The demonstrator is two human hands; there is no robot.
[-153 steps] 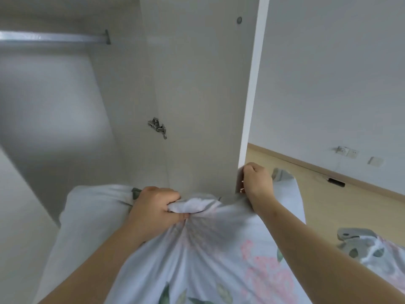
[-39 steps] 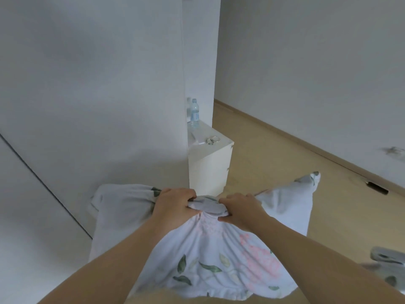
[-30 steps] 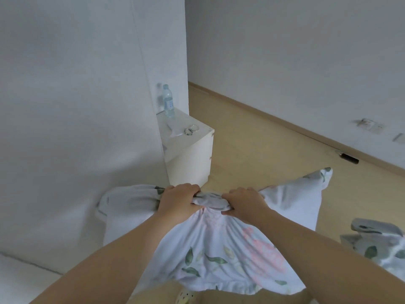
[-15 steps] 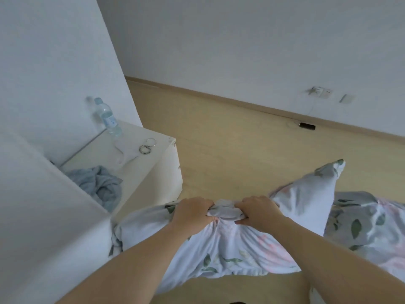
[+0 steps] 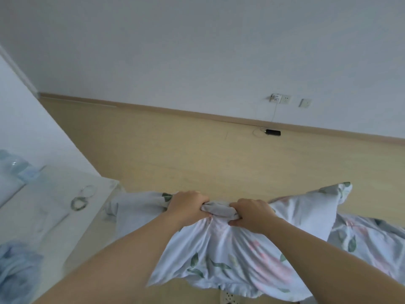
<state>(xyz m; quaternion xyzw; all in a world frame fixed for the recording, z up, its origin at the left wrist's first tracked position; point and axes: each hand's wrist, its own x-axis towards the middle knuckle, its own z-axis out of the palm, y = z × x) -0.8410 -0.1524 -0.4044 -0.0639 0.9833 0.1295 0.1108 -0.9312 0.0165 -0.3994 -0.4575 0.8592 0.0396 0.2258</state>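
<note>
I noted the pillow point(image 5: 230, 255) hanging above the floor point(image 5: 197, 154), near centre. The left grip point(image 5: 188, 207) and right grip point(image 5: 252, 212) each clenched bunched cover at its far edge. I judged it light, soft and floppy, best held by gathered fabric.

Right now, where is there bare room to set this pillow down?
Widest bare patch: the wood floor between the baseboard and the pillow, left of the black device. The white cabinet top at left is crowded: rings, blue cloth. Floral bedding fills the right.
</note>
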